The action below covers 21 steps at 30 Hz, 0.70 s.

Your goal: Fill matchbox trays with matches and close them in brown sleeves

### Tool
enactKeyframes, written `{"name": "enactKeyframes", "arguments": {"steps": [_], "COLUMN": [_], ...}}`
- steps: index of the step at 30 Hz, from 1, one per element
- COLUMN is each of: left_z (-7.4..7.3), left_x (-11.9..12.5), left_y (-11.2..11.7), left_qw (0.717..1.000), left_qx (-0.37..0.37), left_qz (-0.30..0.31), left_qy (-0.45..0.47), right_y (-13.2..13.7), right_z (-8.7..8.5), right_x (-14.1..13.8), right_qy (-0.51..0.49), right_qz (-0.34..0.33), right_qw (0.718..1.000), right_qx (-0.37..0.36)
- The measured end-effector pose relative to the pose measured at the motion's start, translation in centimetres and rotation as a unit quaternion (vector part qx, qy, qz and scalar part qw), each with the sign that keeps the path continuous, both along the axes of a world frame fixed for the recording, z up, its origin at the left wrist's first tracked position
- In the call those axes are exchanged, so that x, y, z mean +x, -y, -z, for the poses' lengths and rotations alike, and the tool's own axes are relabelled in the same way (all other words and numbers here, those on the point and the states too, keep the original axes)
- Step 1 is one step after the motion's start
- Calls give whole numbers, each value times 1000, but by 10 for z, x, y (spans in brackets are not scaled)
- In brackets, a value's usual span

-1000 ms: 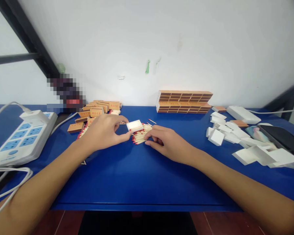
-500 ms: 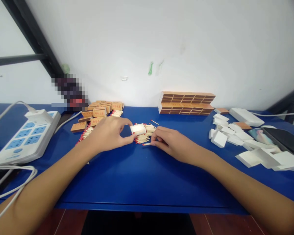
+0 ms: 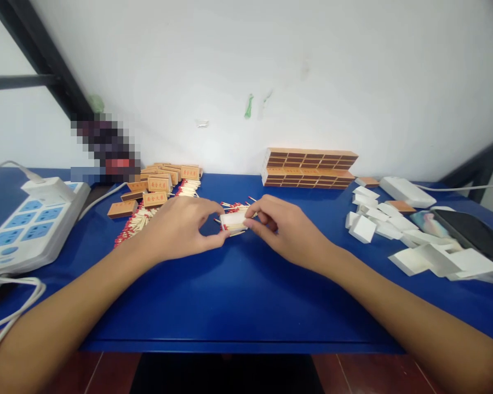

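Observation:
My left hand (image 3: 181, 227) pinches a small white matchbox tray (image 3: 233, 220) between thumb and fingers, just above the blue table (image 3: 238, 295). My right hand (image 3: 283, 227) is closed at the tray's right end, its fingertips on the tray and on matches there. A heap of red-tipped matches (image 3: 234, 209) lies under and behind the tray.
Orange matchbox sleeves (image 3: 160, 183) and more matches (image 3: 133, 224) lie at the left. A stacked block of sleeves (image 3: 308, 168) stands by the wall. White trays (image 3: 378, 219) are scattered right, beside a dark phone (image 3: 472, 230). A power strip (image 3: 24, 224) sits far left.
My right hand has risen from the match heap and come left to the tray's right end. The left hand kept hold of the tray and lowered it slightly.

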<state>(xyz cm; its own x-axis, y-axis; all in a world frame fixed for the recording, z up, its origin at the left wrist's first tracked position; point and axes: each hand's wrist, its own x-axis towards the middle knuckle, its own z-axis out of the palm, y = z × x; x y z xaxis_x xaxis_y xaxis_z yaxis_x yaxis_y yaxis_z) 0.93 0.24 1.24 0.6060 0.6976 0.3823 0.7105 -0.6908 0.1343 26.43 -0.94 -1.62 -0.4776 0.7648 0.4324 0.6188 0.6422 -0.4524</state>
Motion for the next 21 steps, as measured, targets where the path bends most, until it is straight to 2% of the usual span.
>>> {"name": "enactKeyframes", "arguments": {"steps": [3, 7, 11, 21], "left_z": [-4, -6, -4, -5], "left_x": [-3, -6, -6, -3], "left_y": [-4, -8, -9, -7], "left_qw": [999, 996, 996, 996], "left_qx": [7, 4, 2, -8], "left_qz": [-50, -88, -94, -90], "left_qy": [6, 4, 3, 10], "right_y": [-3, -6, -5, -2], "right_z": [3, 11, 14, 6], "right_x": [6, 5, 0, 3], "right_qy": [-6, 31, 56, 98], "right_qz": [0, -52, -54, -53], "right_qw": [1000, 997, 994, 988], "right_qx": [-4, -51, -74, -103]}}
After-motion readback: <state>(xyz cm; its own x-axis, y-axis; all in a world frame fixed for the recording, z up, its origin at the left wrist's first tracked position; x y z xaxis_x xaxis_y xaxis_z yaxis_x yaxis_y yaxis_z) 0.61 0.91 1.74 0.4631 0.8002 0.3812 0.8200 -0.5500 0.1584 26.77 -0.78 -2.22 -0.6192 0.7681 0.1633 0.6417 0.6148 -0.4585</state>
